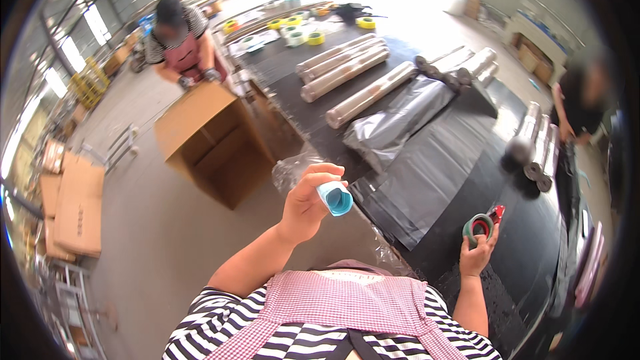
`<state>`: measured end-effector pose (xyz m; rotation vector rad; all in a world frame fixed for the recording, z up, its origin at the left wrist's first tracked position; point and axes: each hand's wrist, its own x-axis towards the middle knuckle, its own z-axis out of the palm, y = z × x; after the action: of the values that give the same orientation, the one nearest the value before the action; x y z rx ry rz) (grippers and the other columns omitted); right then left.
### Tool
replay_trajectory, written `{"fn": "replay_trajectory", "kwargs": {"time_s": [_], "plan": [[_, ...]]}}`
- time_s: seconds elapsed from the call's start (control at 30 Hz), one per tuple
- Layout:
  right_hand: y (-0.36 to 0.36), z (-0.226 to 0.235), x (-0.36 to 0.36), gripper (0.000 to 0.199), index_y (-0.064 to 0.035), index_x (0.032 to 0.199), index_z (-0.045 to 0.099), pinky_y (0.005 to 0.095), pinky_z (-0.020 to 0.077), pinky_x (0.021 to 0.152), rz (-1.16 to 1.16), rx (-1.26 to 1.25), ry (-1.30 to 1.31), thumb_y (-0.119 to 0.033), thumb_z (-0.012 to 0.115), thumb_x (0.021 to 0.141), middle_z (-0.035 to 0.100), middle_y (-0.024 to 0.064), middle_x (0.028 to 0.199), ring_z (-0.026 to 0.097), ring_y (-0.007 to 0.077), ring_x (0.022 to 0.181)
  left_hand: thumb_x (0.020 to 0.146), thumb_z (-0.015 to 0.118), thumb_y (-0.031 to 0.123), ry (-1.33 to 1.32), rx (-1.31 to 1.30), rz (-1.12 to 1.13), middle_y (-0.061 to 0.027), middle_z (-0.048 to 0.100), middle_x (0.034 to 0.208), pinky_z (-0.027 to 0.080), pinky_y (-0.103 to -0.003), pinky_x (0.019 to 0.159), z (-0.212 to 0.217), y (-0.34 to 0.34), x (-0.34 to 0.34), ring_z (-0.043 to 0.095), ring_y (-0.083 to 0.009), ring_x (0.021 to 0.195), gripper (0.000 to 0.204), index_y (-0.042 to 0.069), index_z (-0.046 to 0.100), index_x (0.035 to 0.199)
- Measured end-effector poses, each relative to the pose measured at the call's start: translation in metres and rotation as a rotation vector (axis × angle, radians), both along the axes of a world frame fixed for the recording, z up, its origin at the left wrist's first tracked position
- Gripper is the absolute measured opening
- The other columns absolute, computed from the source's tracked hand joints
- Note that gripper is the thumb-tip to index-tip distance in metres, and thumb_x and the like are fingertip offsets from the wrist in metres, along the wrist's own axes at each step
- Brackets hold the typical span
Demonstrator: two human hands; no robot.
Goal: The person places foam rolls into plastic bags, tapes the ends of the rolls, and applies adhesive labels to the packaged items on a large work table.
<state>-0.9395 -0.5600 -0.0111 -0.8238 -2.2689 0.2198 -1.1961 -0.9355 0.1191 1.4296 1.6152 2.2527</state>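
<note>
Raised in front of my body, my left hand (303,208) is closed around a short light-blue hollow roll (337,199), its open end facing me. Whether it is paper or plastic I cannot tell. Off to the right, over the dark table (527,243), my right hand (479,257) grips a tape dispenser (497,213) with red parts and a green roll. Silver-grey plastic sheeting (427,180) lies flat on the table between my two hands. Some crumpled clear film (293,170) hangs at the table's edge, just beyond my left hand.
At left a person (180,47) in gloves holds an open cardboard box (200,133). Wrapped rolls (347,60) and tape rolls (293,30) lie on the far table. Another person (583,93) stands at right by more rolls (537,147). Flattened cartons (77,207) lean at far left.
</note>
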Motion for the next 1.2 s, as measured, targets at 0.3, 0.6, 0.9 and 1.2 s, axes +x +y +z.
{"fn": "replay_trajectory", "kwargs": {"time_s": [0.3, 0.6, 0.9, 1.2], "plan": [[-0.078, 0.04, 0.005, 0.048, -0.0068, 0.118, 0.065, 0.0504, 0.0329, 0.114, -0.244, -0.057, -0.115, -0.019, 0.083, 0.075, 0.041, 0.0183, 0.153, 0.037, 0.0436, 0.14, 0.098, 0.053, -0.002, 0.064, 0.001, -0.386, -0.0178, 0.048, 0.136, 0.052, -0.044, 0.105, -0.001, 0.066, -0.078, 0.054, -0.0234, 0.124, 0.031, 0.003, 0.056, 0.128], [-0.126, 0.209, -0.09, 0.042, -0.0069, 0.127, 0.063, 0.0301, 0.0536, 0.083, 0.677, -0.829, 0.399, -0.017, 0.075, 0.088, 0.062, 0.0082, 0.118, 0.064, 0.0175, 0.102, 0.092, 0.062, -0.005, 0.027, -0.145, -0.625, -0.0125, 0.049, 0.13, 0.05, -0.042, 0.106, -0.004, 0.148, -0.064, 0.053, -0.0222, 0.126, 0.049, 0.004, 0.05, 0.139], [-0.074, 0.148, -0.123, 0.037, -0.0051, 0.112, 0.061, 0.0264, 0.0487, 0.074, 0.791, -1.197, 0.666, -0.005, 0.079, 0.079, 0.061, 0.0013, 0.1, 0.06, 0.0104, 0.091, 0.08, 0.08, -0.001, -0.424, -0.427, -0.73, -0.0049, 0.057, 0.113, 0.052, -0.033, 0.092, -0.006, 0.196, -0.036, 0.061, -0.017, 0.109, 0.064, 0.006, 0.047, 0.134], [-0.048, 0.144, -0.098, 0.036, -0.0071, 0.093, 0.056, 0.0329, 0.0487, 0.078, 0.599, -0.354, 0.442, -0.007, 0.085, 0.07, 0.06, 0.0076, 0.09, 0.06, 0.0213, 0.086, 0.084, 0.078, -0.001, -0.255, -0.215, -0.821, -0.0061, 0.069, 0.1, 0.052, -0.035, 0.093, -0.014, 0.227, -0.033, 0.064, -0.0202, 0.106, 0.027, 0.008, 0.053, 0.087]]}}
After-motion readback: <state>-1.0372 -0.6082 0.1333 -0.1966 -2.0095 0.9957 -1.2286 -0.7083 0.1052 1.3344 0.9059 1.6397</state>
